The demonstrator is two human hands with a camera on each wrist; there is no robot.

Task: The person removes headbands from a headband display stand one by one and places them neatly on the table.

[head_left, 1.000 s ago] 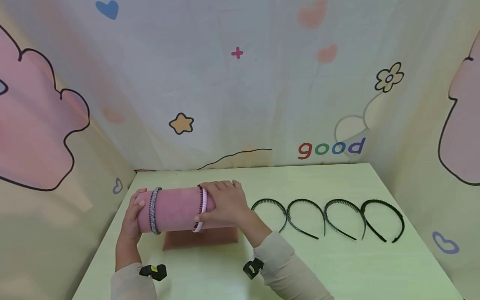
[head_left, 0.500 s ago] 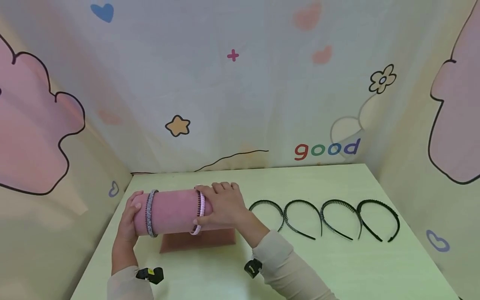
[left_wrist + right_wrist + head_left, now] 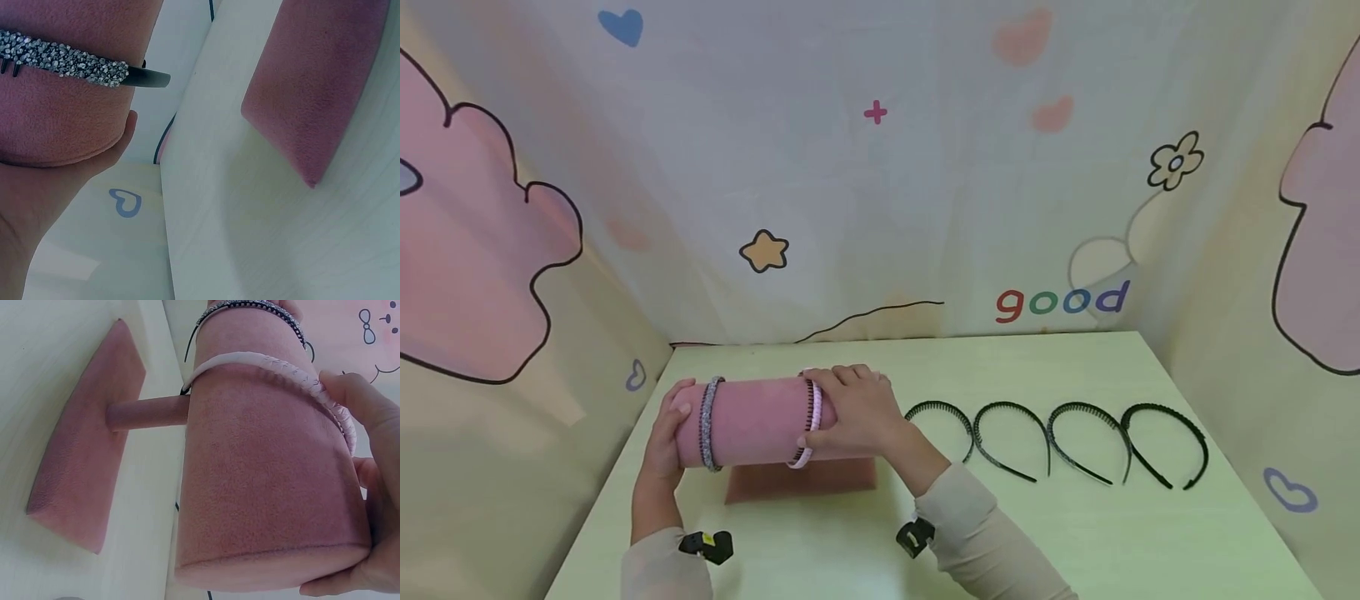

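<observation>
One silver headband (image 3: 707,425), one pale headband (image 3: 817,406) over one pink stand (image 3: 756,421), near its left and right ends respectively. Left hand (image 3: 659,443) grips stand's left end; right hand (image 3: 857,412) holds pale headband. Four black headbands (image 3: 1157,407) in row on table (image 3: 820,550), right of stand.

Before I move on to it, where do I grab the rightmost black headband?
Probably pinch the rightmost headband by its right-hand curve, coming from the right: it lies flat, and its left side appears to touch the neighbouring headband.
</observation>
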